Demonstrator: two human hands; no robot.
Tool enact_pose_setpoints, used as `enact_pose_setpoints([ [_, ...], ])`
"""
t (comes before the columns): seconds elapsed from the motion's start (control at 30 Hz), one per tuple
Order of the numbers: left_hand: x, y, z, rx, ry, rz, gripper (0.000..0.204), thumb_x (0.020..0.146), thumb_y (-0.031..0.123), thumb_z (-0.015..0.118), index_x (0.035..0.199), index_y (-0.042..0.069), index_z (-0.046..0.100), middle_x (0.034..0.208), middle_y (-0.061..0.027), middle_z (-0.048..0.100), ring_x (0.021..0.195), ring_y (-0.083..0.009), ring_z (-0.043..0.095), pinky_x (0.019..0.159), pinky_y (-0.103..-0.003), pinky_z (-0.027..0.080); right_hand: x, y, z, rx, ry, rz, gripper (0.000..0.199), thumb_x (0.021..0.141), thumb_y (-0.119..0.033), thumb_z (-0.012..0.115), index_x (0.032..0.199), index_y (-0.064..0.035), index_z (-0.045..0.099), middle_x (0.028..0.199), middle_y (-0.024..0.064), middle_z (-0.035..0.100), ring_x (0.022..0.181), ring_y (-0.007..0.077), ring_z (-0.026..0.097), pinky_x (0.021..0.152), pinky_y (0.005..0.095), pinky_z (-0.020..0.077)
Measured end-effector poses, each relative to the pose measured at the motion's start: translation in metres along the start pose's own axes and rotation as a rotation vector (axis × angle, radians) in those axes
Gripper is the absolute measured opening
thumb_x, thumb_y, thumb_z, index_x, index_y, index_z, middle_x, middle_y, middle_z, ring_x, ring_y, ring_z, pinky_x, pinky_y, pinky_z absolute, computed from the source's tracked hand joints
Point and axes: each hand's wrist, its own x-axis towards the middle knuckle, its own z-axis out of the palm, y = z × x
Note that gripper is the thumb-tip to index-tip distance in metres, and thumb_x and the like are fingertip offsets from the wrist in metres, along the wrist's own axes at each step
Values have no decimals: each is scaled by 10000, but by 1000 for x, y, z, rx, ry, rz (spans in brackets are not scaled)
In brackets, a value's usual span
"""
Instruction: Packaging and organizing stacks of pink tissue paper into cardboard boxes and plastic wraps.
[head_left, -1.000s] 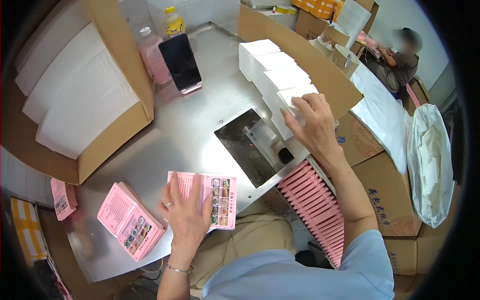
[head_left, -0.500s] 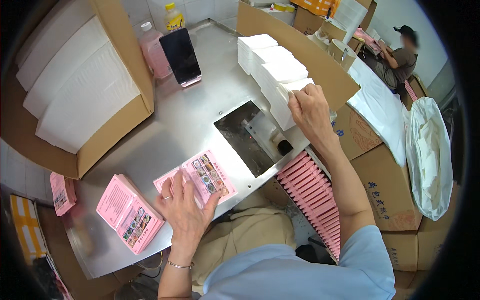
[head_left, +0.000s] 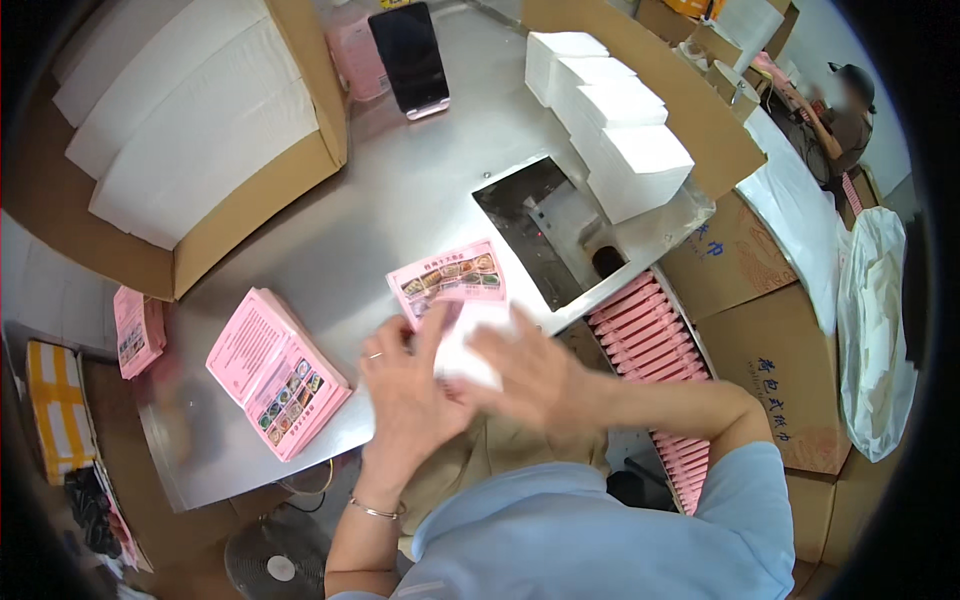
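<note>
Hands meet over the near edge of a brushed steel worktable (head_left: 400, 190): the left hand (head_left: 405, 385), a thin ring on one finger and a slim bracelet at the wrist, has its fingers curled up against a small white paper packet (head_left: 470, 350), and the right hand (head_left: 535, 375) closes over the same packet from the other side, fingers bent around it. The packet is blurred, so how the fingertips sit on it cannot be told. It lies over the lower part of a pink printed leaflet with small food pictures (head_left: 450, 278), which rests flat on the steel just beyond the hands. To the left of the hands a stack of pink printed leaflets (head_left: 275, 370) sits near the table's front edge, well apart from the packet. A rectangular opening in the tabletop (head_left: 545, 235) lies just beyond the single leaflet, and a row of white paper packet stacks (head_left: 610, 120) stands behind it against a cardboard wall. A large open cardboard box holding white sheets (head_left: 180, 130) fills the far left of the table, and a dark smartphone (head_left: 410, 55) leans at the far edge. Below the table on the right, a row of pink packs standing on edge (head_left: 650, 335) runs toward the person.
</note>
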Motion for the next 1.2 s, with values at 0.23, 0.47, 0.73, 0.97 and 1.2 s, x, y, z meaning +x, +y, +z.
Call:
enact_pose_setpoints([
  [0.23, 11, 14, -5, -111, 7, 5, 729, 844, 23, 657, 1513, 64, 372, 1048, -195, 590, 883, -351, 579, 737, -424, 479, 36, 88, 45, -25, -32, 402, 259, 864, -136, 593, 1098, -28, 615, 1213, 204, 587, 1173, 407, 537, 1079, 648, 302],
  [0.47, -22, -7, -34, -264, 219, 70, 250, 759, -39, 659, 988, 61, 680, 919, -92, 617, 871, -312, 593, 763, -418, 464, 8, 112, -13, -182, -555, 630, 101, 862, -89, 591, 892, -18, 656, 759, 226, 653, 705, 401, 661, 630, 482, 519],
  [0.73, -57, -97, -73, 335, 227, -444, 250, 818, 38, 587, 1061, 26, 528, 1145, -169, 559, 1130, -391, 491, 1049, -543, 302, 4, 152, -76, -738, 149, 660, 141, 859, -180, 660, 861, -41, 677, 836, 101, 577, 875, 284, 551, 742, 425, 416],
  [0.97, -52, -114, -83, 381, 189, -326, 85, 897, 25, 579, 980, 40, 572, 914, -134, 577, 944, -332, 549, 965, -468, 374, 9, 167, -83, -560, 224, 773, 242, 907, -208, 627, 743, -47, 703, 829, 90, 577, 861, 275, 541, 724, 436, 409],
  [1.2, 9, -16, 25, -98, 9, 64, 154, 862, 15, 649, 1009, 24, 608, 913, -144, 605, 896, -333, 594, 869, -422, 460, -2, 169, -84, -531, 260, 710, 141, 813, -90, 646, 932, -32, 695, 882, 125, 591, 917, 293, 558, 772, 442, 429],
])
